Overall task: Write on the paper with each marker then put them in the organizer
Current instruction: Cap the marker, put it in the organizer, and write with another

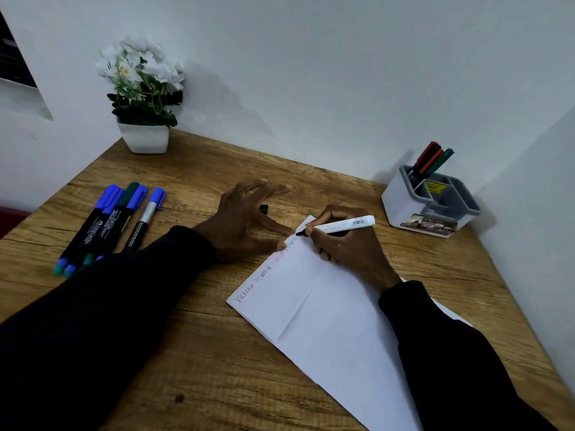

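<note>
A white sheet of paper (323, 309) lies slanted on the wooden table (202, 353), with words written along its upper left edge. My right hand (345, 244) grips a white-barrelled black marker (342, 225), its tip touching the paper near the top corner. My left hand (245, 219) rests flat with spread fingers, fingertips pressing the paper's edge. A black cap (264, 208) lies on the table just behind that hand. Several capped markers (115, 219), blue and green, lie at the left. The grey-white organizer (432, 203) at the right holds several markers (431, 161).
A white pot of white flowers (144, 98) stands at the table's back left corner. White walls close in behind and on the right. A dark spot (179, 398) marks the wood near the front edge.
</note>
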